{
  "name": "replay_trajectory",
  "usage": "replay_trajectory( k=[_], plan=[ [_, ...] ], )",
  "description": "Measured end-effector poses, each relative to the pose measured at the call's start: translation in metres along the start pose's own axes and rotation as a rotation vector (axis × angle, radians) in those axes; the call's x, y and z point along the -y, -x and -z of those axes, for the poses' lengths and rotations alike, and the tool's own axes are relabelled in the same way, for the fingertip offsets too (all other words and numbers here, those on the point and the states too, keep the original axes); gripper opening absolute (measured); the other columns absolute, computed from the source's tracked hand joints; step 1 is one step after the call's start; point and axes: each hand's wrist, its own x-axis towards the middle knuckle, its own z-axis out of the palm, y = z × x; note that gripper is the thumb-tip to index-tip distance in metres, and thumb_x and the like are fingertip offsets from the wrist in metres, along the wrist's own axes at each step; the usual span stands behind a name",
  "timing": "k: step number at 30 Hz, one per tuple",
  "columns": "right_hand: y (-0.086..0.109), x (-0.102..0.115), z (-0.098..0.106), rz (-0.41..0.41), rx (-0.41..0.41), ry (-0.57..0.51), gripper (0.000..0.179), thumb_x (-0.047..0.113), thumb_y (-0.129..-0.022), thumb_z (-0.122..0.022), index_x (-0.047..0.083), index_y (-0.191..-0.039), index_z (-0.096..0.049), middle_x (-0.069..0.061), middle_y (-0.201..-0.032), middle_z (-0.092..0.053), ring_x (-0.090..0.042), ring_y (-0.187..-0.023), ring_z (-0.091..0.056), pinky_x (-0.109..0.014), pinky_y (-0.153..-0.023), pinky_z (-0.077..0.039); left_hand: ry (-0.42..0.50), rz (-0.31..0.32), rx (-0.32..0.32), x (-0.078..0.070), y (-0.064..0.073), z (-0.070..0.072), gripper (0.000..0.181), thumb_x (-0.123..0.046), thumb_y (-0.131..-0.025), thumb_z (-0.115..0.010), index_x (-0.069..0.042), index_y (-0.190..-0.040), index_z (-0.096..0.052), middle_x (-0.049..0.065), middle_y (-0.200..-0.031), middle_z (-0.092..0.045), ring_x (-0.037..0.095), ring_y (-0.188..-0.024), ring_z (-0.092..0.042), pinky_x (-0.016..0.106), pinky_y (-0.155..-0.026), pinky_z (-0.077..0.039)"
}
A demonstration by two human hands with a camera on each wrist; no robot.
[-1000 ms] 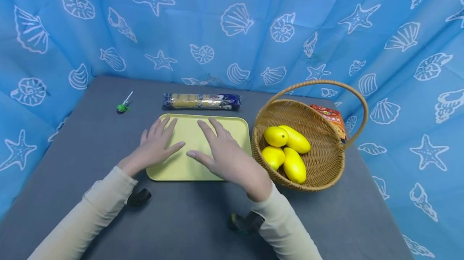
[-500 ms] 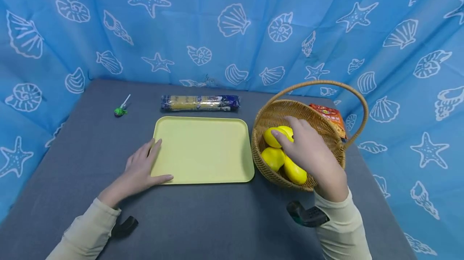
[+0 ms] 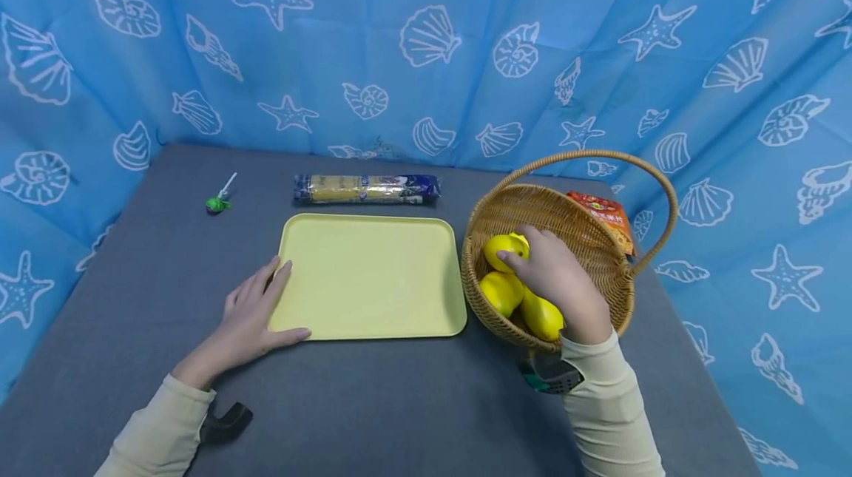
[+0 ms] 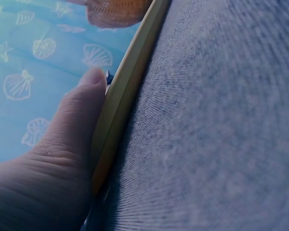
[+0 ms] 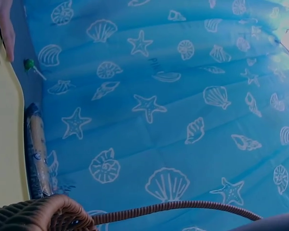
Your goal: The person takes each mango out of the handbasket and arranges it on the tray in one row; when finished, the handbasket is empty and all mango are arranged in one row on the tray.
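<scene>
My left hand [image 3: 249,314] rests at the left end of a pale yellow tray [image 3: 373,277], fingers spread along its left edge and thumb at the near left corner. In the left wrist view the thumb [image 4: 77,120] lies against the tray's rim [image 4: 123,91]. My right hand [image 3: 562,277] reaches into a wicker basket [image 3: 599,299] and grips a yellow mango, mostly hidden under the fingers. Close by lie a mango with a dark stem end [image 3: 504,251], another mango [image 3: 502,292] and a longer one [image 3: 542,316]. The right wrist view does not show the grip.
Behind the tray lies a long clear-and-blue packet of yellow sticks, perhaps noodles [image 3: 366,188]. A green-wrapped lollipop [image 3: 218,203] is at the far left. An orange-red snack bag [image 3: 607,218] sits behind the basket, whose handle [image 3: 592,155] arches up. A blue shell-print curtain [image 3: 373,33] hangs behind.
My right hand has gone from above the tray into the basket and closed on a mango. The left hand has moved left and down to the tray's edge.
</scene>
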Motion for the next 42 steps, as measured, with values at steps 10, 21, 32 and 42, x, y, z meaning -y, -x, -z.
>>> replay_trajectory(
  k=[10,21,32,42],
  plan=[
    [-0.007,-0.003,-0.008,-0.003,0.004,0.007,0.059,0.032,-0.098,-0.052,-0.004,-0.143,-0.037,-0.030,-0.137,-0.045,-0.044,-0.121,-0.045,-0.057,-0.098,-0.040,-0.013,0.003,-0.015,0.002,0.000,-0.002,0.107,-0.063,-0.079,-0.066,-0.017,-0.156,-0.007,0.018,-0.159,-0.006,0.046,-0.140,-0.015,0.069,-0.099,-0.012],
    [-0.010,-0.005,-0.011,-0.003,-0.017,0.008,0.057,0.028,-0.098,-0.054,-0.006,-0.140,-0.039,-0.031,-0.133,-0.047,-0.042,-0.115,-0.049,-0.054,-0.093,-0.044,-0.028,0.013,-0.011,0.001,0.000,-0.001,0.105,-0.063,-0.080,-0.064,-0.015,-0.155,-0.010,0.018,-0.159,-0.007,0.045,-0.140,-0.015,0.069,-0.101,-0.012],
    [-0.001,-0.006,-0.010,0.046,-0.101,-0.011,0.053,0.026,-0.095,-0.058,-0.004,-0.137,-0.044,-0.029,-0.132,-0.049,-0.043,-0.114,-0.051,-0.055,-0.090,-0.045,-0.039,0.022,-0.001,0.002,-0.001,-0.002,0.105,-0.066,-0.080,-0.063,-0.016,-0.155,-0.011,0.019,-0.159,-0.008,0.045,-0.140,-0.014,0.068,-0.102,-0.011],
    [0.048,0.011,0.000,0.091,-0.262,-0.035,0.052,0.027,-0.094,-0.060,0.001,-0.137,-0.046,-0.023,-0.130,-0.051,-0.038,-0.113,-0.050,-0.054,-0.089,-0.045,-0.053,0.020,0.001,0.002,0.001,-0.002,0.106,-0.066,-0.080,-0.061,-0.013,-0.155,-0.010,0.019,-0.159,-0.007,0.045,-0.140,-0.015,0.067,-0.103,-0.012]
  ],
)
